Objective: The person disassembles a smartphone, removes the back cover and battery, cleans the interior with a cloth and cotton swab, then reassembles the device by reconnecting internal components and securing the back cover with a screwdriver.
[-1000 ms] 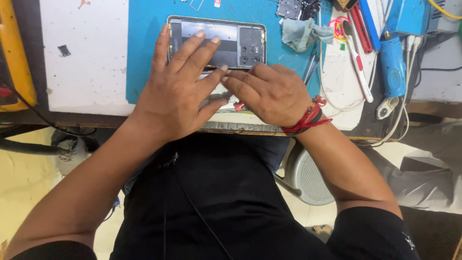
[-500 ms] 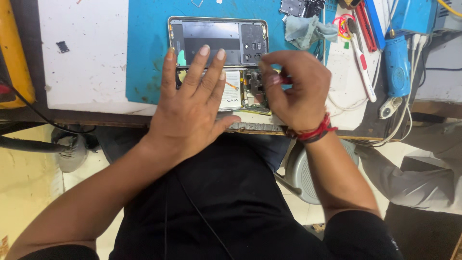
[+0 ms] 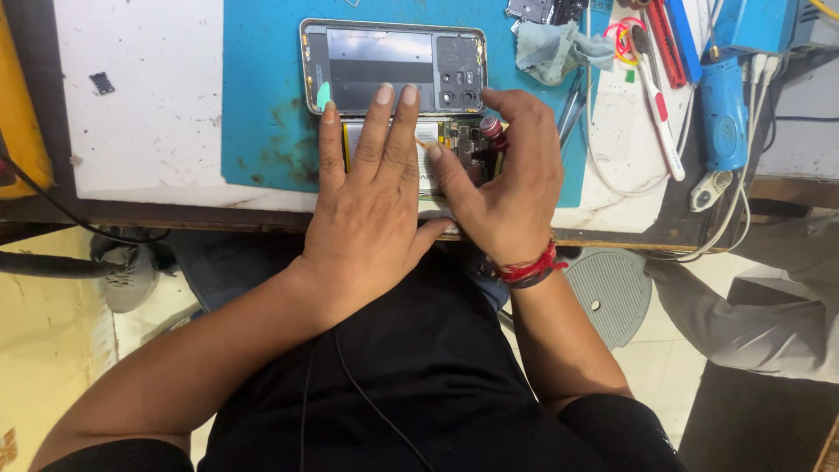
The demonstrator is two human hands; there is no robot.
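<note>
**Pressing down on an opened phone**

Holding the opened phone body (image 3: 450, 144) flat under both palms, I have my left hand (image 3: 371, 201) spread wide, fingers straight and apart, lying on the pale battery side of it. My right hand (image 3: 511, 188) sits just beside the left, thumb touching the left hand's edge, fingers curled together over the circuit-board end. Something small and dark red (image 3: 494, 131) shows at my right fingertips; I cannot tell whether I am pinching it or only touching it.

Just beyond my left fingertips lies the phone's back cover (image 3: 393, 65), inside face up, with its camera openings toward my right hand and a small green pick (image 3: 324, 94) tucked at its far corner. Both pieces rest on the blue mat (image 3: 262, 105) on the counter (image 3: 140, 105). Past my right hand sit a crumpled grey cloth (image 3: 555, 48), a white-handled tool (image 3: 660, 122) and a blue tool (image 3: 721, 114) with white cable. A red thread band (image 3: 529, 267) circles my right wrist.
</note>
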